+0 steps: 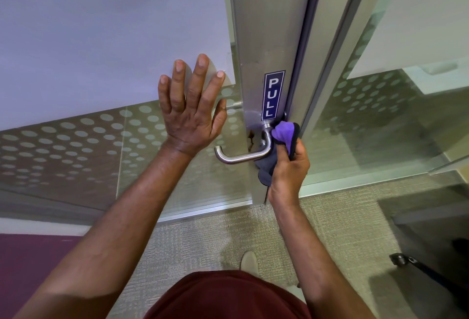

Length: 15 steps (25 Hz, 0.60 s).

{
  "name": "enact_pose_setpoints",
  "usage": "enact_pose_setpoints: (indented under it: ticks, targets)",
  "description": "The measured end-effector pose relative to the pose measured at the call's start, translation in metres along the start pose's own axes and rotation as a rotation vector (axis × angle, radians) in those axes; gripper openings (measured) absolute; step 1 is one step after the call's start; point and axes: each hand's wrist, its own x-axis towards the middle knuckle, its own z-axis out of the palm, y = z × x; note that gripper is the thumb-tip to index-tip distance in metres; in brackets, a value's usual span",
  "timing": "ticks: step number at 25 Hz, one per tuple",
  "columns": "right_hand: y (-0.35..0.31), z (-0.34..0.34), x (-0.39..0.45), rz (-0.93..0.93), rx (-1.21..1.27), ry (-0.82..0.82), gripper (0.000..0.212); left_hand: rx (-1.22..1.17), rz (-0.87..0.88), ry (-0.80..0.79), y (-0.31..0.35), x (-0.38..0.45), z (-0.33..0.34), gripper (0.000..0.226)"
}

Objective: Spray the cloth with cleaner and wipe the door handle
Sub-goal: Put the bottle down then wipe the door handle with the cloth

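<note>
Frosted glass with a dotted band fills the door, framed in brushed metal above beige carpet. On the frame a blue PULL sign sits just above the steel lever door handle. The left hand lies flat against the glass, fingers straight and spread, holding nothing. The right hand has its fingers curled round a bunched purple cloth, pressing it against the handle's neck where it meets the frame. No spray bottle shows.
</note>
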Motion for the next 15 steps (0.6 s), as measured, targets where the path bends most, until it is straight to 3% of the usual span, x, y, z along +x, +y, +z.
enact_pose_setpoints:
  ticks: [5, 10, 15]
  targets:
    - [0.032, -0.013, 0.007, -0.169, -0.283, -0.043, 0.035, 0.002, 0.009, 0.008, 0.0, -0.001, 0.001, 0.051]
    - [0.07, -0.022, 0.008, -0.007, -0.424, 0.021, 0.047, 0.001, -0.001, 0.004, 0.001, -0.001, 0.0, 0.052]
    - [0.086, -0.024, 0.005, -0.053, -0.5, -0.037, 0.049, -0.003, 0.013, 0.014, 0.001, -0.001, 0.001, 0.052]
